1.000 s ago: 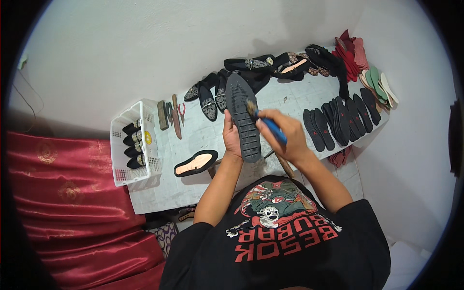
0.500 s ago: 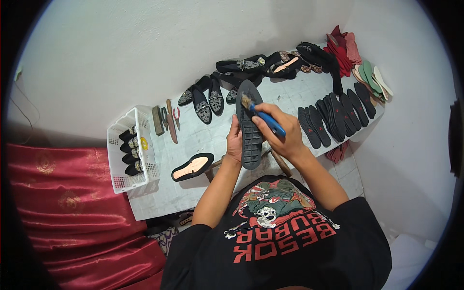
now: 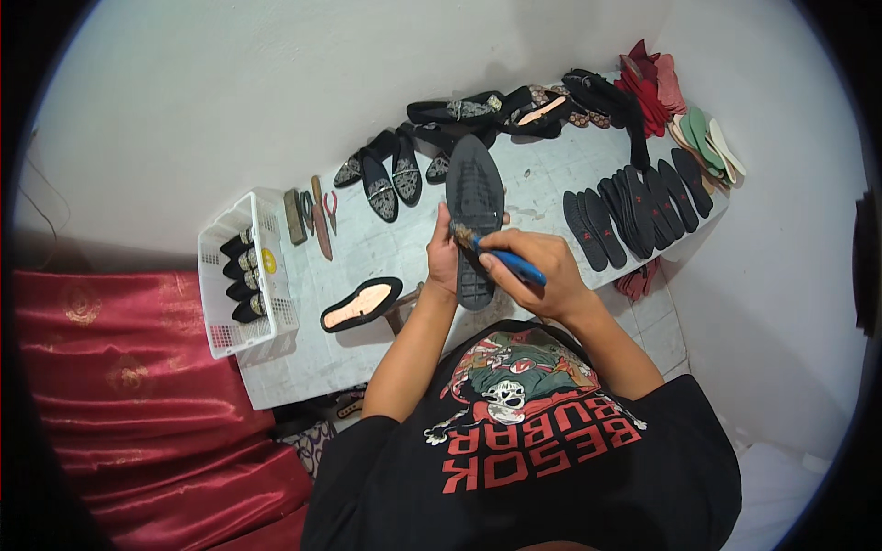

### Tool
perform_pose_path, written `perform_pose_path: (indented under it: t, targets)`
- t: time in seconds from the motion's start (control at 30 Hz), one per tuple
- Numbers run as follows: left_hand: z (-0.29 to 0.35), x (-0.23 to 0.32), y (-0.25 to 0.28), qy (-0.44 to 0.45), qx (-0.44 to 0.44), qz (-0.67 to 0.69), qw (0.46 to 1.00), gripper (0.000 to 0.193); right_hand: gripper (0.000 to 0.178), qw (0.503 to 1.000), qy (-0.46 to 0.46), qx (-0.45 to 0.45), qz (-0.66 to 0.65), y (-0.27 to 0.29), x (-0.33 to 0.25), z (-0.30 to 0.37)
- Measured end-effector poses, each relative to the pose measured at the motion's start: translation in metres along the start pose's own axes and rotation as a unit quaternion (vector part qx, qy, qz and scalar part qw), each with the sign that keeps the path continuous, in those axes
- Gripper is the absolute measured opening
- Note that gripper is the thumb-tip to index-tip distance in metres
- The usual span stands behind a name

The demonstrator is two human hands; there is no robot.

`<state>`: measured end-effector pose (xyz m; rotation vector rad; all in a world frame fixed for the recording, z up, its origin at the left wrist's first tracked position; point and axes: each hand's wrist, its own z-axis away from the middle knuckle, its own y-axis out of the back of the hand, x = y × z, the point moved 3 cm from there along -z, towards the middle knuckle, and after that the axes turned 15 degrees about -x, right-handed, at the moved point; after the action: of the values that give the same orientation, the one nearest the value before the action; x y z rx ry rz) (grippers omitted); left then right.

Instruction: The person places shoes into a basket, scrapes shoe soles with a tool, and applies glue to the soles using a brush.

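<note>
My left hand is wrapped round the side of a black shoe sole, holding it upright over the table with its recessed, ribbed face toward me. In my right hand is a paintbrush with a blue handle. Its bristles touch the sole near the middle, just above the heel part. The upper area of the sole's face looks dark and shiny. Below and left of my left hand, a black shoe upper with a pale insole board lies bottom up on the table.
A white basket of decorated shoes stands at the left, beside a knife and pliers. Patterned black shoes line the back. Several black soles lie at the right, near coloured insoles. Red cloth hangs at left.
The brush has moved down the sole from its upper part to just above the heel, my right hand going with it. My left hand still holds the sole.
</note>
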<state>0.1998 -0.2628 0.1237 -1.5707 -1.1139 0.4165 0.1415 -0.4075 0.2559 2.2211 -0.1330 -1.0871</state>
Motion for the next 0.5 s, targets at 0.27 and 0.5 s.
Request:
perform_pose_path:
  t: [0.27, 0.5]
  targets:
    - [-0.022, 0.014, -0.032, -0.096, -0.026, 0.038, 0.994, 0.073, 0.019, 0.995, -0.007, -0.077, -0.060, 0.000, -0.014, 0.012]
    - [-0.021, 0.007, -0.031, -0.087, -0.032, 0.027, 0.995, 0.077, 0.016, 1.000, -0.004, 0.013, 0.018, -0.005, -0.019, 0.005]
